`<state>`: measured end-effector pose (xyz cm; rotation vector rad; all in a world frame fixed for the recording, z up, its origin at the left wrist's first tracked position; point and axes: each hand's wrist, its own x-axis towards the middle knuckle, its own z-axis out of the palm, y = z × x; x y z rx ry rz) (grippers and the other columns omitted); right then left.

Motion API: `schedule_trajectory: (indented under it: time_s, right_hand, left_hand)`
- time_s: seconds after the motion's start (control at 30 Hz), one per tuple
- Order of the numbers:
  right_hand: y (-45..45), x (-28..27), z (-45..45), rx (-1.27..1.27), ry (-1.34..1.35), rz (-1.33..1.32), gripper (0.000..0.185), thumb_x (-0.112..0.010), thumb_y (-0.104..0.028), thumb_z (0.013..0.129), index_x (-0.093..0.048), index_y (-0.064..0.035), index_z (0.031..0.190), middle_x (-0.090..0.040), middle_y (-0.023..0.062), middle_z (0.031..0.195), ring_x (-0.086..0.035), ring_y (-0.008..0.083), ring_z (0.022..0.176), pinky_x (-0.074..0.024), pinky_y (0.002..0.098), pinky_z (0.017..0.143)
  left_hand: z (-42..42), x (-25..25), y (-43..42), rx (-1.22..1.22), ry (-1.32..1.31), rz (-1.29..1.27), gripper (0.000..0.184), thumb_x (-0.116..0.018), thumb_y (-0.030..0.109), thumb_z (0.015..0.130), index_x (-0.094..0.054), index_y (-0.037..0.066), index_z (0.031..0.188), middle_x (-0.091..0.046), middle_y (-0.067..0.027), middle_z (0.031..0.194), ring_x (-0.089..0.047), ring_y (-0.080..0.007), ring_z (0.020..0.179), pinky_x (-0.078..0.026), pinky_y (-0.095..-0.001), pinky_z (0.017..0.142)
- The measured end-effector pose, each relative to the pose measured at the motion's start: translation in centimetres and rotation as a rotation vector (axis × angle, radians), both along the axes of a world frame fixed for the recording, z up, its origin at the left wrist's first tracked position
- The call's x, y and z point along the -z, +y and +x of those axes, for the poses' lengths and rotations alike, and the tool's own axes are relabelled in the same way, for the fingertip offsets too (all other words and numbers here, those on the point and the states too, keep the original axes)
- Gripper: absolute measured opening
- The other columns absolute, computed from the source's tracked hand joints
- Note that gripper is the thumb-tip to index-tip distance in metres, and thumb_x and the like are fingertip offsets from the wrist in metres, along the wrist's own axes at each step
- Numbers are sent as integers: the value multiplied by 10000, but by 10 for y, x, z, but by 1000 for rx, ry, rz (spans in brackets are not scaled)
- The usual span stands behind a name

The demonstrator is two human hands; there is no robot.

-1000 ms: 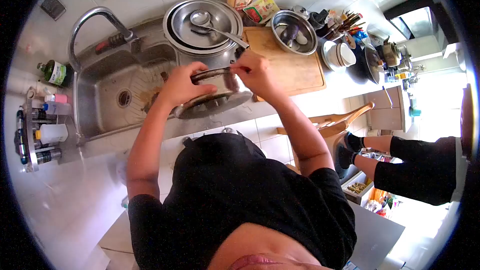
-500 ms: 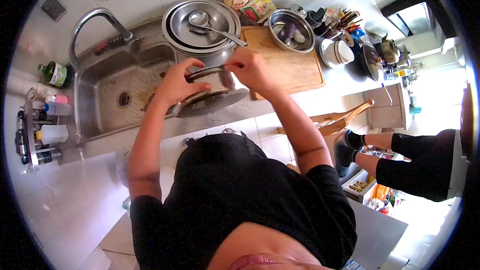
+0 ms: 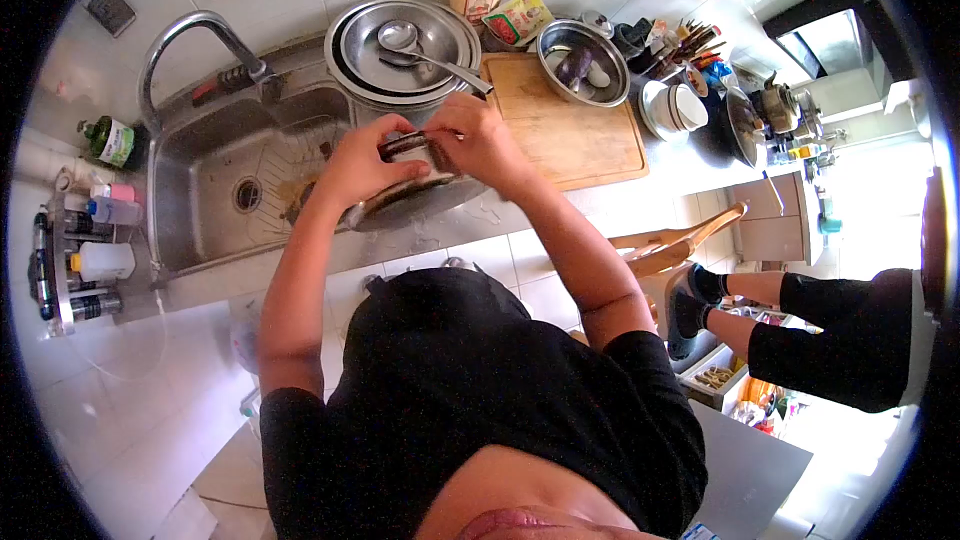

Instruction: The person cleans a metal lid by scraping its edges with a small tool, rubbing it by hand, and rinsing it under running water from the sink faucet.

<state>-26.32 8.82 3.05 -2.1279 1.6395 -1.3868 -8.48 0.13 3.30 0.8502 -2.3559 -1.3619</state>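
Over the counter edge right of the sink, I hold a shiny metal vessel (image 3: 425, 202) with a wide edge toward me and a narrower dark ring on its far side. Its exact kind I cannot make out. My left hand (image 3: 372, 165) grips its left side, thumb and fingers bent around it. At the ring's right end is my right hand (image 3: 472, 140), its fingers closed and pressed against the metal; whether they pinch something small is hidden. Just beyond stand nested metal basins (image 3: 340, 70) with a ladle (image 3: 432, 60) in the top one.
Left is the steel sink (image 3: 205, 215) with an arched faucet (image 3: 185, 25). To the right lie a wooden cutting board (image 3: 560, 150), a metal bowl (image 3: 612, 90) holding an eggplant (image 3: 574, 70), and white bowls (image 3: 683, 108). A person (image 3: 830, 340) in dark shorts stands near a wooden chair (image 3: 685, 240).
My right hand has shifted slightly left along the ring, closer to my left hand. The vessel has tilted a little. Other things stay put.
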Motion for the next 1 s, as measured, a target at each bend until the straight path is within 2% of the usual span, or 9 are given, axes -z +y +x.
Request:
schedule_trajectory:
  time_s: [0.17, 0.33, 0.47, 0.57, 0.6, 0.63, 0.7, 0.83, 1.0]
  right_hand:
    - [10, 8, -22, 100, -201, 225, 76, -663, -17, 695, -657, -20, 771, -590, 130, 705, -620, 282, 694, -488, 343, 604]
    - [-6, -3, 7, 20, 115, 39, 20, -646, -54, 736, -658, -41, 746, -614, 130, 734, -614, 303, 692, -491, 395, 614]
    - [10, 8, -26, 175, -55, 199, 43, -655, -43, 717, -664, -36, 758, -614, 133, 728, -610, 303, 684, -483, 375, 597]
    - [9, 8, -25, 158, -39, 119, 65, -666, -38, 705, -668, -31, 770, -617, 133, 731, -609, 298, 679, -481, 365, 592]
    - [1, 20, -19, 53, -205, 89, 56, -665, -38, 700, -662, -34, 755, -614, 134, 728, -609, 295, 682, -481, 367, 595]
    - [0, 4, -6, -25, -27, 26, 90, -683, 12, 694, -657, -2, 779, -595, 109, 717, -597, 242, 676, -472, 319, 595]
    - [-6, 3, 0, -61, 56, -25, 79, -677, 16, 708, -654, 1, 782, -606, 113, 733, -601, 248, 679, -472, 319, 595]
    - [9, 10, -30, 88, -240, 253, 76, -700, -10, 736, -645, 8, 785, -581, 63, 727, -541, 141, 629, -426, 262, 566]
    - [5, 1, -39, -109, -187, 222, 58, -673, -13, 774, -651, 4, 825, -604, 67, 762, -562, 136, 664, -446, 275, 594]
  left_hand:
    - [8, 1, -7, -1, 42, 41, 503, -826, 243, 663, -577, 33, 1046, -666, -129, 875, -634, -174, 784, -492, -308, 715]
    - [0, 4, -1, 3, 22, -19, 528, -835, 243, 646, -571, 36, 1054, -662, -121, 849, -629, -166, 756, -491, -309, 701]
    - [9, 0, -7, -23, 33, 44, 529, -836, 250, 643, -572, 41, 1052, -658, -115, 815, -626, -159, 733, -491, -309, 697]
    - [9, 1, -5, -28, 32, 53, 524, -833, 250, 649, -569, 38, 1050, -659, -113, 823, -629, -161, 743, -491, -309, 703]
    - [6, 0, -3, -25, 19, 56, 523, -832, 250, 651, -568, 36, 1049, -660, -113, 832, -630, -162, 750, -491, -309, 706]
    - [3, -1, -2, -16, -3, 27, 524, -831, 250, 653, -568, 35, 1051, -660, -116, 840, -632, -165, 757, -492, -309, 709]
    - [0, -1, -1, -3, -48, -34, 525, -831, 252, 655, -566, 34, 1053, -659, -121, 857, -635, -170, 770, -493, -309, 715]
    - [6, -1, -9, 9, 5, 62, 530, -829, 265, 657, -566, 60, 1068, -657, -130, 880, -637, -180, 786, -493, -311, 721]
    - [6, 3, -3, -29, -39, -102, 482, -801, 240, 693, -562, 67, 1074, -643, -99, 768, -609, -154, 695, -477, -305, 653]
